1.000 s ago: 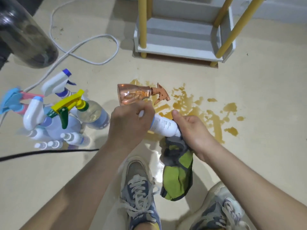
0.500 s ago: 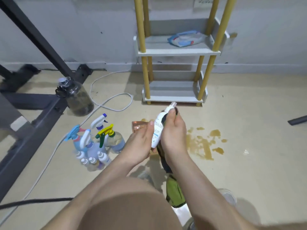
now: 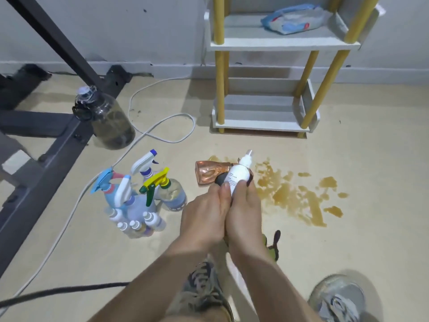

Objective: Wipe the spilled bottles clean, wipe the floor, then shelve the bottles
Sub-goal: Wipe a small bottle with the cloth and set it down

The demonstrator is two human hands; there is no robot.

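Observation:
A small white bottle [image 3: 239, 175] stands tilted between both hands at the picture's middle. My left hand [image 3: 204, 217] grips its lower part from the left, and my right hand [image 3: 243, 214] grips it from the right together with a grey and green cloth [image 3: 271, 247], which hangs below my wrist. A copper-coloured spray bottle [image 3: 209, 174] lies on its side on the floor just behind the hands. The brown spill [image 3: 294, 196] spreads over the floor to the right. A cluster of spray bottles and small white bottles [image 3: 139, 196] stands on the floor to the left.
A white shelf unit with yellow posts [image 3: 262, 117] stands against the wall, a blue packet [image 3: 294, 18] on its upper tier. A dark water jug [image 3: 106, 119], a white cable [image 3: 162, 133] and a black frame [image 3: 46, 145] are at the left. My shoes [image 3: 339, 298] are at the bottom.
The view lifted from the floor to take in the shelf. The white bottle went from lying across my hands to pointing up, and both hands closed together around its base.

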